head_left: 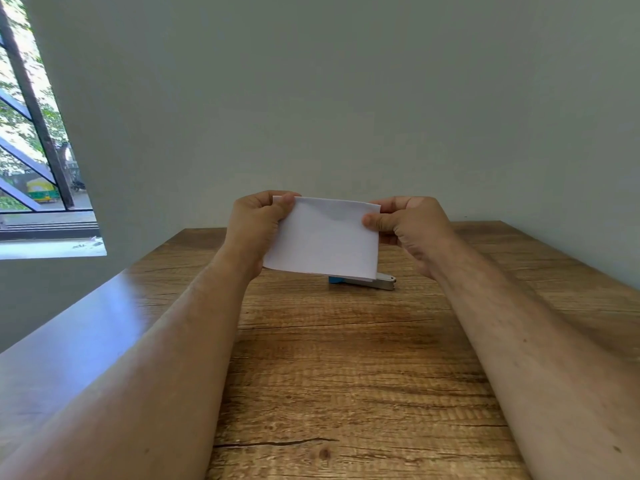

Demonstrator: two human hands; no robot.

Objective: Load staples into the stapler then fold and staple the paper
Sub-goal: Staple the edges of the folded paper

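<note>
Head view | our left hand (256, 223) and right hand (408, 225) each grip-pinch the folded paper (323, 237); we should square edges before reaching the stapler (377, 283)

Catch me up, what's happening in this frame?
A person holds a folded white paper up above a wooden table, the left hand pinching its upper left corner and the right hand pinching its right edge. A blue and silver stapler lies on the table beyond the paper, mostly hidden by it and untouched. No staple shows in the paper from this side, so stapling appears not yet done.
</note>
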